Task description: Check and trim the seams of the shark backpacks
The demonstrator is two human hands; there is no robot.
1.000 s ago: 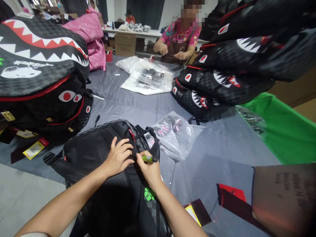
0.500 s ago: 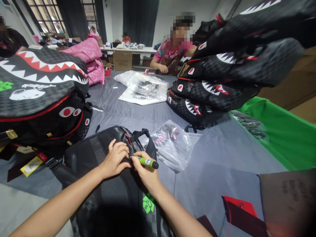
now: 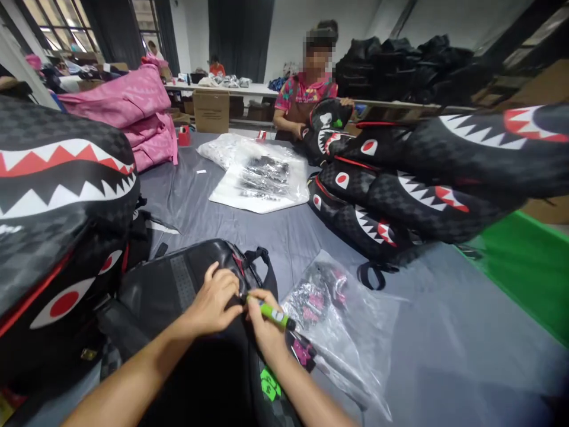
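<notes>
A black backpack [image 3: 178,287] lies back side up in front of me on the grey table [image 3: 275,237]. My left hand [image 3: 214,300] presses on its upper back panel, fingers curled and pinching the fabric near the top handle. My right hand [image 3: 265,328] grips a green marker pen [image 3: 274,314], its tip against the bag right beside my left fingertips. A clear plastic bag [image 3: 338,320] with pink and black small items lies just right of my right hand.
Stacks of black shark-mouth backpacks stand at left [image 3: 57,196] and right [image 3: 413,184]. Pink bags [image 3: 128,112] are piled at the back left. Flat plastic packs [image 3: 260,178] lie mid-table. A person [image 3: 306,89] sits across handling a bag. A green surface [image 3: 528,267] is at right.
My view has shifted closer and leftward. Both hands stay on the backpack's upper panel with the marker still in my right hand. The person across now holds a shark bag.
</notes>
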